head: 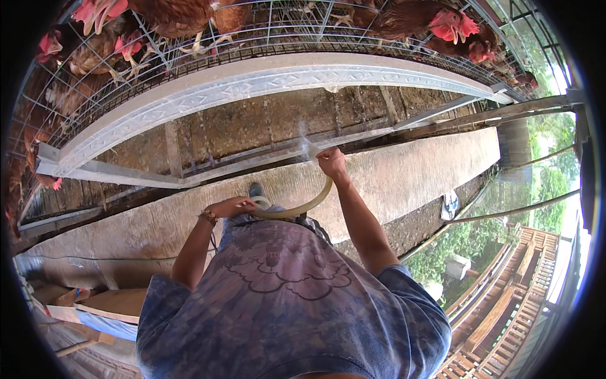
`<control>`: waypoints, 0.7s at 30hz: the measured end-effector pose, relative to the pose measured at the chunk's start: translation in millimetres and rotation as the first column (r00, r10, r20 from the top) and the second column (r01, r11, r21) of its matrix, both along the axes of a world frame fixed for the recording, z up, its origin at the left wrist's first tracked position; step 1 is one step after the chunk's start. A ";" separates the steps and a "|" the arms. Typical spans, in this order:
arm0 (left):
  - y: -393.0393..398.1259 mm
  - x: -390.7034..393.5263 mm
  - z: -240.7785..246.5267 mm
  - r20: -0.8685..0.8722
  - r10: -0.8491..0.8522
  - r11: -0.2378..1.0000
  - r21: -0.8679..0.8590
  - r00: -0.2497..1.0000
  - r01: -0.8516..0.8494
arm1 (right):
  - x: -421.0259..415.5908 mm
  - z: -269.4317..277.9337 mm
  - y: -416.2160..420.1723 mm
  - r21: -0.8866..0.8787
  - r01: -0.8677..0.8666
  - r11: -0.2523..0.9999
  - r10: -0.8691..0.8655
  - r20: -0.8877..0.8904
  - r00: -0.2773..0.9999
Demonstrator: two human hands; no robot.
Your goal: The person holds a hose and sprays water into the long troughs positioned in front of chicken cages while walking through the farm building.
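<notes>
A pale flexible hose (303,208) loops in front of my waist. My right hand (331,162) is closed round its end, and water sprays from it towards the metal rail under the cages. My left hand (231,207), with a beaded bracelet at the wrist, is at the hose's coiled part near my waist; its fingertips touch the hose, but how firmly they hold it cannot be told. Ahead runs a long white trough (284,76) along the wire cages (270,23), where brown hens (407,21) stand with their heads out.
A concrete walkway (416,175) passes under me, beside a wet, dirty floor (227,125) below the cages. Angled metal supports (113,173) reach down from the trough. Cardboard boxes (113,303) lie at lower left, slatted wooden structures (502,308) at lower right, and a plastic bag (450,205) by the walkway's edge.
</notes>
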State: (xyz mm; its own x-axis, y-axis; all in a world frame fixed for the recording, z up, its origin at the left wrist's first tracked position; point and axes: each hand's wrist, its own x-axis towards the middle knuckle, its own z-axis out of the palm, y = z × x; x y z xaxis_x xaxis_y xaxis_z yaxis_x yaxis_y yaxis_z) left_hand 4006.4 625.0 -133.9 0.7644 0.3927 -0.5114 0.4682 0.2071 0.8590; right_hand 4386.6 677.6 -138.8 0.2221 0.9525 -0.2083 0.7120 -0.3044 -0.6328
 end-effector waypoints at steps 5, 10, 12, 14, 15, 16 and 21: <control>-12.3 -13.0 -30.2 -0.124 0.013 0.999 0.054 0.992 -0.007 | -12.5 -8.2 2.5 -0.028 -0.016 0.999 0.016 0.029 0.999; -0.9 -24.3 -57.3 -0.016 0.010 0.995 0.099 1.000 -0.009 | -27.5 -2.6 10.1 0.011 0.002 1.000 -0.003 0.042 0.999; -1.2 -27.4 -75.4 -0.048 0.124 0.989 0.087 0.991 -0.120 | -29.4 2.0 12.1 0.071 0.076 0.995 -0.080 0.062 0.995; -2.7 -29.5 -90.1 -0.160 0.317 0.946 -0.015 0.935 -0.323 | -31.1 6.1 13.1 0.094 0.163 0.982 -0.171 0.093 0.981; -2.5 -29.5 -89.5 -0.218 0.305 0.946 -0.041 0.927 -0.321 | -33.9 14.2 12.0 0.082 0.215 0.973 -0.224 0.118 0.968; 1.6 -28.6 -83.3 -0.271 0.284 0.948 -0.063 0.920 -0.311 | -33.1 20.5 9.5 0.077 0.276 0.958 -0.285 0.144 0.948; 7.9 -33.1 -100.2 -0.067 0.250 0.965 0.104 0.966 -0.242 | -24.8 19.2 -3.4 0.117 0.373 0.920 -0.386 0.119 0.915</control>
State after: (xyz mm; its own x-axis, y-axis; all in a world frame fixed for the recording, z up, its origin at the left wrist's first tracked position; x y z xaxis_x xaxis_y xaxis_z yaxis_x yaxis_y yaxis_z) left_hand 3973.2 632.9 -234.1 0.5968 0.6128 -0.5179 0.4799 0.2447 0.8425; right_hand 4361.8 674.3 -119.6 0.5906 0.8042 -0.0671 0.6358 -0.5149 -0.5751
